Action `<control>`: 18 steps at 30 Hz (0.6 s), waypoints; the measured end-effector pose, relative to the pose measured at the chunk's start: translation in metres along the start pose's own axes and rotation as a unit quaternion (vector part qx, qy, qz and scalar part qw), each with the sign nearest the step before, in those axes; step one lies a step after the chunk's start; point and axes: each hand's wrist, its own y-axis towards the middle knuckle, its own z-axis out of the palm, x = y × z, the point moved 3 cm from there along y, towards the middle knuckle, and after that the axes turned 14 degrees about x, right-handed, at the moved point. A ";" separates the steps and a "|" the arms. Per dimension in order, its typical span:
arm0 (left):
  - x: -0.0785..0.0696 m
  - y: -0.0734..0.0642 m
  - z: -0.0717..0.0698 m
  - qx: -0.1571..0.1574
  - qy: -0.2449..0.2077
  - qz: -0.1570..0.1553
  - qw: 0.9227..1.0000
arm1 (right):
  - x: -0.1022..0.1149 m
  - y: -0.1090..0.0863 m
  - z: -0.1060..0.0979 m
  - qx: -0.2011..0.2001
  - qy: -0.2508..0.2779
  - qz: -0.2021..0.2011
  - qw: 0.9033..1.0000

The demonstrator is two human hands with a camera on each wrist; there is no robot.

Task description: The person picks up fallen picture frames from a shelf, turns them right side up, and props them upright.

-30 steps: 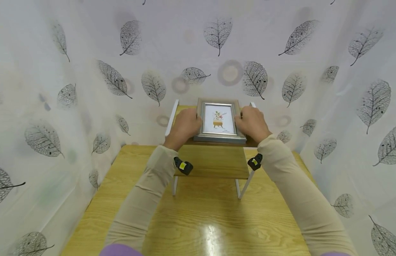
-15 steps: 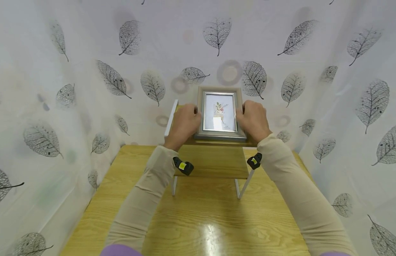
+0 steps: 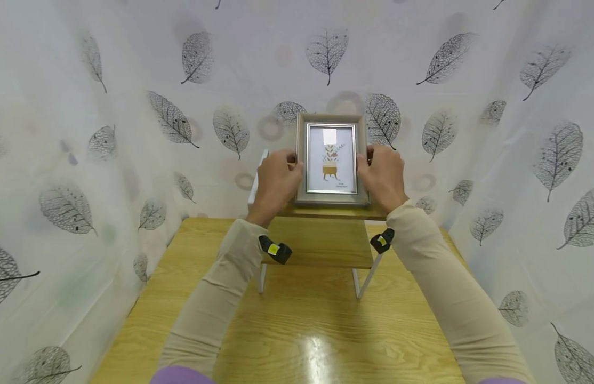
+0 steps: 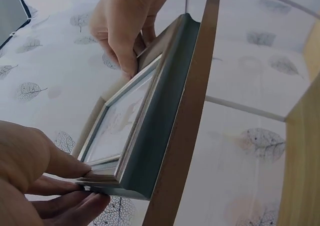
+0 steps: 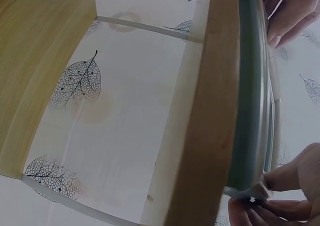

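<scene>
A silver-grey picture frame (image 3: 331, 160), holding a print of a plant in an orange pot, leans back on the top board (image 3: 335, 213) of a small wooden shelf. On its left side my left hand (image 3: 279, 178) grips the edge, thumb in front and fingers behind. Opposite it, my right hand (image 3: 384, 173) holds the other side in the same way. In the left wrist view the frame's lower edge (image 4: 159, 121) runs along the board's front, and my left fingers (image 4: 75, 203) curl round its side. The back of the frame is hidden.
The shelf has a lower wooden board (image 3: 321, 242) and white metal legs (image 3: 366, 280). It stands toward the back of a wood-grain table (image 3: 297, 325). A pale curtain (image 3: 258, 48) printed with leaves surrounds the table at the back and sides.
The picture frame has tilted up from lying nearly flat toward upright, its top edge rising. Both hands have turned with it and keep hold of its sides.
</scene>
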 end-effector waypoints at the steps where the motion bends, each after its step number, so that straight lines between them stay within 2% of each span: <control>1: 0.000 0.000 0.000 -0.006 -0.002 0.004 1.000 | 0.000 0.000 -0.001 -0.005 0.002 -0.003 1.000; 5: -0.001 0.000 -0.002 -0.023 -0.019 0.014 0.999 | 0.001 0.000 -0.004 -0.025 0.016 -0.012 0.999; 10: -0.003 -0.001 -0.002 -0.040 -0.053 0.010 0.998 | 0.002 -0.001 -0.005 -0.045 0.041 -0.019 0.998; 18: -0.004 -0.002 -0.002 -0.070 -0.106 0.022 0.992 | 0.003 -0.003 -0.009 -0.083 0.052 -0.034 0.995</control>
